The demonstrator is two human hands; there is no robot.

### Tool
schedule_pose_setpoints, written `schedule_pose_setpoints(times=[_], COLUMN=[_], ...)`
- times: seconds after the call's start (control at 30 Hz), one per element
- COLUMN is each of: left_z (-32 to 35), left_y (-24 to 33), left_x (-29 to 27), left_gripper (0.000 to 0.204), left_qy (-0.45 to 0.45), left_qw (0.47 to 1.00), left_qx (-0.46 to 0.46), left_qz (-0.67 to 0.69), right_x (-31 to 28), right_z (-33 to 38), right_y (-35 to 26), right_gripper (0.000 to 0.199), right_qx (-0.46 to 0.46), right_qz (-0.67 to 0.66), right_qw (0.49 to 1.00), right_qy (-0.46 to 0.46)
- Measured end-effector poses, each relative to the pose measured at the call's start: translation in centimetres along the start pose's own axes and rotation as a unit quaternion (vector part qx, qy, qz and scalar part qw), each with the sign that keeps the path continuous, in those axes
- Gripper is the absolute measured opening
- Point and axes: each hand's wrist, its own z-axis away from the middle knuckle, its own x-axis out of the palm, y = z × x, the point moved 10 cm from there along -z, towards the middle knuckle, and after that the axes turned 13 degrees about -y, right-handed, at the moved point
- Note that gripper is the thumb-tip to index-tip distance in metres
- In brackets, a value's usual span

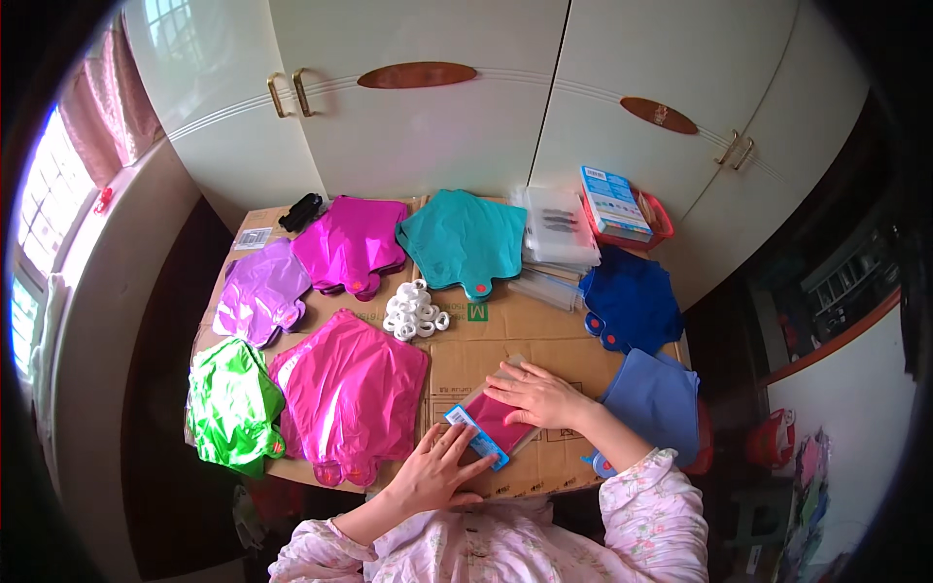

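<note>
Near the front edge of the cardboard sheet [486,340], a clear plastic bag holding folded dark pink foil [496,416] lies at a slant. A blue card [486,449] covers its lower left end. My left hand [434,471] rests with fingers spread on that card. Across the bag's upper right part lies my right hand [536,394], fingers stretched out and flat. The palm hides some of the foil. To the left is a stack of flat pink foil balloons [352,394], and beyond my hands sits a pile of small white ribbon rolls [412,309].
Flat foil stacks in green [231,398], lilac [260,291], magenta [350,243], teal [465,238], dark blue [634,299] and pale blue [653,403] ring the cardboard. Clear bags [562,225] and a red basket [661,219] stand at the back right, before white cabinets [437,126].
</note>
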Motion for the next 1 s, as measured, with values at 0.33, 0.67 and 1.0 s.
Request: schedule_pose_setpoints(times=[0.33, 0.67, 1.0], left_z=[-0.1, -0.2, -0.2], left_y=[-0.1, -0.2, -0.2], left_x=[0.3, 0.8, 0.5], left_gripper=[0.069, 0.07, 0.068], left_qy=[-0.01, -0.028, -0.018], left_qw=[1.0, 0.999, 1.0], left_qx=[0.002, -0.011, -0.007], left_qz=[-0.004, -0.012, -0.021], right_x=[-0.4, -0.1, -0.8], right_z=[0.4, 0.5, 0.6], right_y=[-0.1, -0.1, -0.9], right_gripper=[0.073, 0.068, 0.08], right_qx=[-0.035, -0.056, -0.061], right_qz=[-0.005, -0.051, -0.037], right_qw=[0.999, 0.997, 0.997], right_qy=[-0.008, 0.027, 0.025])
